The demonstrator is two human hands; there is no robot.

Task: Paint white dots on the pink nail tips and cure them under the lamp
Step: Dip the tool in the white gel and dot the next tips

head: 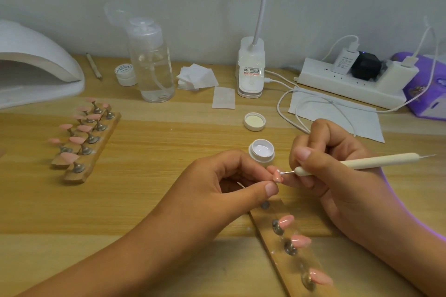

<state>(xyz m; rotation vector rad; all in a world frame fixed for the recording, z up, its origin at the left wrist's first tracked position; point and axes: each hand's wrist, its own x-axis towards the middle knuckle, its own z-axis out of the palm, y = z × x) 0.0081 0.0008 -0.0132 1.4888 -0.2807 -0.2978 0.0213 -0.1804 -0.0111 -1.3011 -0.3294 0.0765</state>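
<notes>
My left hand pinches a pink nail tip between thumb and fingers, just in front of an open jar of white gel. My right hand grips a cream dotting pen; its fine metal point touches the nail tip, where a white dot shows. Below the hands a wooden holder strip carries three more pink tips on metal stands. A second pair of wooden strips with several pink tips stands at the left. The white curing lamp sits at the far left.
The jar's lid lies behind the jar. At the back stand a clear pump bottle, a small white pot, cotton pads, a desk lamp base, a power strip with cables, and a purple tissue pack.
</notes>
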